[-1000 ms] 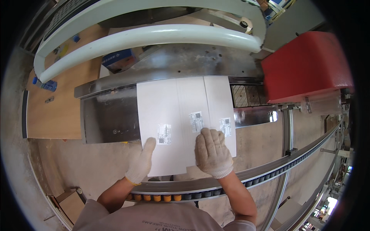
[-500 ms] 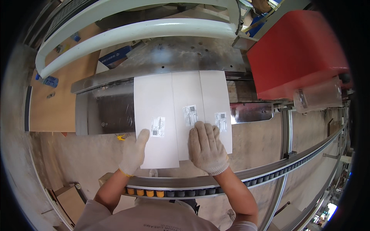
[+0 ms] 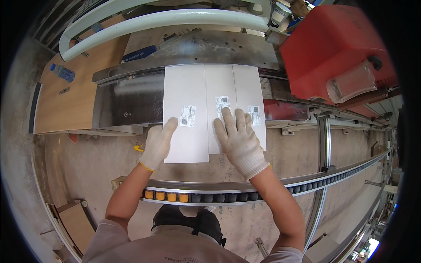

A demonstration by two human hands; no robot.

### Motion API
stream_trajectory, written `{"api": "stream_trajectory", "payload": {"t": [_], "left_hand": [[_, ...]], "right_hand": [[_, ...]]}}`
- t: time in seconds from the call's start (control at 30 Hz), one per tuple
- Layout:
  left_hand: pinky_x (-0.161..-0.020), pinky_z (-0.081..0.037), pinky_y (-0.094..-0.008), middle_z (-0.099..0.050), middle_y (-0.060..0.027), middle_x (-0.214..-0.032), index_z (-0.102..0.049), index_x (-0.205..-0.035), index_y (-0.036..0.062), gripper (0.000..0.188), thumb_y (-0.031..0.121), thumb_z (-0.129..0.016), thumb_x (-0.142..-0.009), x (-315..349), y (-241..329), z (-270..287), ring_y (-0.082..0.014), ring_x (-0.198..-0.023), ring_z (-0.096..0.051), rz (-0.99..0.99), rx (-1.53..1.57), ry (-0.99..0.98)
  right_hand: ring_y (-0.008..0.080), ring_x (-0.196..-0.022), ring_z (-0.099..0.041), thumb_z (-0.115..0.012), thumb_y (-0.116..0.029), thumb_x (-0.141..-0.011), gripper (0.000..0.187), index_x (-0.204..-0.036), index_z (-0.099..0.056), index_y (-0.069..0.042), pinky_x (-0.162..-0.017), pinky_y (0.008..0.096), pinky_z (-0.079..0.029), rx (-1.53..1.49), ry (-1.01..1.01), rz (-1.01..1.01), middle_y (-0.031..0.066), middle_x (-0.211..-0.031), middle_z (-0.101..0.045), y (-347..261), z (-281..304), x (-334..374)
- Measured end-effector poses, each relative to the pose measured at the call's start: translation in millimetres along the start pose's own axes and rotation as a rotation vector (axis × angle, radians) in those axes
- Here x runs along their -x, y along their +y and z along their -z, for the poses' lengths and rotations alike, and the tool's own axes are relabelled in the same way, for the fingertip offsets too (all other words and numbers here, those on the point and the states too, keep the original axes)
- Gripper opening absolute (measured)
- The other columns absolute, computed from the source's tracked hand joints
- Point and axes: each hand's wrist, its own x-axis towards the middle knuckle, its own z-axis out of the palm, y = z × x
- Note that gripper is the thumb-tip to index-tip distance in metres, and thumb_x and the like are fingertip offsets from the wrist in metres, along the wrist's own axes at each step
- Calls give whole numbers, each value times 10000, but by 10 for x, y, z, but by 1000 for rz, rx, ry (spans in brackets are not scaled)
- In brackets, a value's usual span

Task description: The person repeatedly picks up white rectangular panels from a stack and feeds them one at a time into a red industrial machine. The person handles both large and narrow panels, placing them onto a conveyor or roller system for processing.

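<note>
Three white flat panels lie side by side: a left panel (image 3: pixel 186 87), a middle panel (image 3: pixel 220 83) and a right panel (image 3: pixel 248 87). Their far ends meet a metal bar (image 3: pixel 210 55), and their near ends overhang. Each bears a printed label. Both my hands wear pale knit gloves. My left hand (image 3: pixel 158 144) grips the left panel's side edge, thumb on top, its other fingers mostly hidden. Spread fingers of my right hand (image 3: pixel 240 147) lie flat over the middle and right panels, just below the middle label (image 3: pixel 222 102).
A dark metal machine bed (image 3: pixel 131 105) extends left of the panels, beside a wooden tabletop (image 3: pixel 83 98) with a blue bottle (image 3: pixel 62 72). A red housing (image 3: pixel 333 52) stands at right, a white tubular guard (image 3: pixel 166 19) beyond. A roller rail (image 3: pixel 219 197) crosses in front of my body.
The whole view has shifted, so panels and machine appear higher. My right hand's fingers have spread apart on the panels. My left hand keeps its place at the left panel's edge.
</note>
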Motion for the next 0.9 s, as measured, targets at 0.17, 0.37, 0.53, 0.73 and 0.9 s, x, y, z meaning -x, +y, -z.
{"api": "stream_trajectory", "payload": {"t": [0.17, 0.37, 0.53, 0.73, 0.9], "left_hand": [[-672, -447, -358, -597, -16, -713, -670, -744, -71, 655, 503, -661, -1058, 5, 14, 2, -118, -706, -511, 20, -21, -2], [-680, -463, -392, -622, -95, -741, -711, -850, -88, 586, 451, -648, -1070, 40, 64, 44, -140, -686, -533, 15, -24, -42], [-685, -486, -430, -684, -160, -793, -712, -892, -82, 516, 388, -621, -1083, 18, -16, 19, -192, -692, -615, -137, -101, -43], [-710, -511, -451, -731, -200, -787, -730, -913, -97, 564, 419, -587, -1092, 52, 30, 69, -262, -756, -699, -51, -241, -14], [-752, -523, -428, -747, -210, -823, -759, -983, -98, 589, 447, -569, -1098, 79, 166, -92, -251, -806, -716, 63, -185, -56]], "right_hand": [[492, -1195, -567, -752, -120, -872, 417, -1264, -634, -37, -965, 576, -580, -45, -44, 72, 239, -1403, -579, 58, 45, -25], [491, -1199, -565, -797, -160, -866, 438, -1264, -655, -46, -863, 529, -623, -195, -43, 72, 232, -1407, -585, 138, 57, -5], [503, -1204, -576, -800, -160, -876, 434, -1276, -670, -54, -830, 526, -630, -164, 13, 76, 230, -1399, -592, 150, 7, 19], [510, -1204, -592, -786, -179, -892, 419, -1276, -668, -57, -857, 541, -629, -132, 45, 115, 237, -1386, -612, 186, -28, 42], [515, -1202, -616, -779, -176, -891, 425, -1281, -658, -57, -916, 564, -627, -134, 30, 103, 240, -1372, -627, 287, -9, 132]]}}
